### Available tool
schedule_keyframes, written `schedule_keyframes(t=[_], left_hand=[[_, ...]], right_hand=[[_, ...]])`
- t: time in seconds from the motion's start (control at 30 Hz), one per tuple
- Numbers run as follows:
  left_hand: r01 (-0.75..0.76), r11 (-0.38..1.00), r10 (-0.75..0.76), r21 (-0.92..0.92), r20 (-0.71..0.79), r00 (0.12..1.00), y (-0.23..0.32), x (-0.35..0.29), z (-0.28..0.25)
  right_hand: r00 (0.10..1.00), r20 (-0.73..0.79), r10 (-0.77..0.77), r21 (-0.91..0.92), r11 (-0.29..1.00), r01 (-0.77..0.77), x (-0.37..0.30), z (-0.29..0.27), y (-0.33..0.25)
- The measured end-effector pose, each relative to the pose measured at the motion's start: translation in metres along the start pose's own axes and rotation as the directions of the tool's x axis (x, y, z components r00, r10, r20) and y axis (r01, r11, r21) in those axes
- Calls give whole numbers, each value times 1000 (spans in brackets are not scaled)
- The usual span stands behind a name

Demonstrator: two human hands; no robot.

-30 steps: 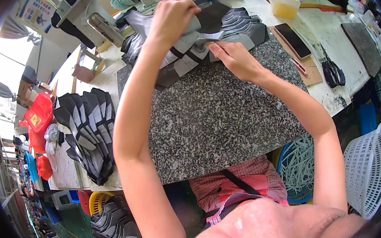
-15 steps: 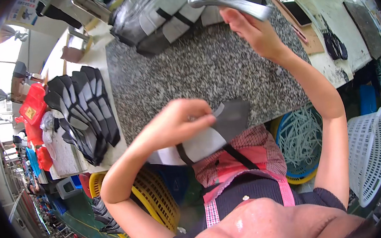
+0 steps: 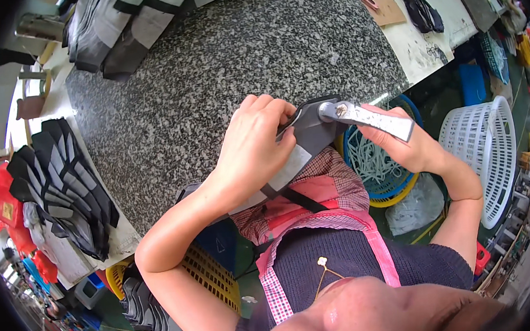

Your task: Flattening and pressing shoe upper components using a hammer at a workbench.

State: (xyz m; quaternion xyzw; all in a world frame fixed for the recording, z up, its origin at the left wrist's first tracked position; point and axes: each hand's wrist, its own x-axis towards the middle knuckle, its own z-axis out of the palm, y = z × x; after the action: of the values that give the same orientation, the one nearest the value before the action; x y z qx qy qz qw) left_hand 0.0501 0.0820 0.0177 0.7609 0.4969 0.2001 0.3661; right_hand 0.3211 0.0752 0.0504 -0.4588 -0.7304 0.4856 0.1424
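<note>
A black and grey sheet piece (image 3: 293, 155), like a cut upper panel, lies over the stone slab's near edge and hangs toward my lap. My left hand (image 3: 257, 144) is closed on it, fingers and thumb pinching the dark folded edge near its right end. My right hand (image 3: 405, 147) is closed round a hammer (image 3: 368, 120) with a worn metal head. The hammer's round face is at the panel's dark end, just right of my left fingertips; whether it presses there I cannot tell. The handle is mostly hidden behind the head and my hand.
Similar panels lie in a pile (image 3: 132, 19) at the slab's far side and in a fanned stack (image 3: 68, 186) at left. The speckled stone slab (image 3: 218, 62) fills the middle. Below it stand a yellow basket (image 3: 215, 280), a blue basket of pale strips (image 3: 371, 156) and a white basket (image 3: 481, 146).
My right hand has brought the hammer down from above the far side of the slab to the panel. My left hand stays on the panel. The view has shifted.
</note>
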Motion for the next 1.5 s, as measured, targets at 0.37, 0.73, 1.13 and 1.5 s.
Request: schedule_keyframes(t=[0.37, 0.73, 1.13, 1.5], left_hand=[[25, 999, -24, -41, 24, 999, -5, 23, -3], [-497, 717, 538, 488, 66, 841, -13, 14, 3], [-168, 983, 174, 73, -96, 980, -18, 2, -2], [-320, 847, 358, 425, -10, 934, -1, -16, 8]], right_hand=[[873, -79, -481, -327, 840, 433, 4, 9, 22], [969, 234, 74, -122, 991, -47, 37, -17, -17], [994, 98, -44, -97, 994, 53, 31, -3, -5], [926, -59, -373, -219, 910, 353, 38, -3, -14]])
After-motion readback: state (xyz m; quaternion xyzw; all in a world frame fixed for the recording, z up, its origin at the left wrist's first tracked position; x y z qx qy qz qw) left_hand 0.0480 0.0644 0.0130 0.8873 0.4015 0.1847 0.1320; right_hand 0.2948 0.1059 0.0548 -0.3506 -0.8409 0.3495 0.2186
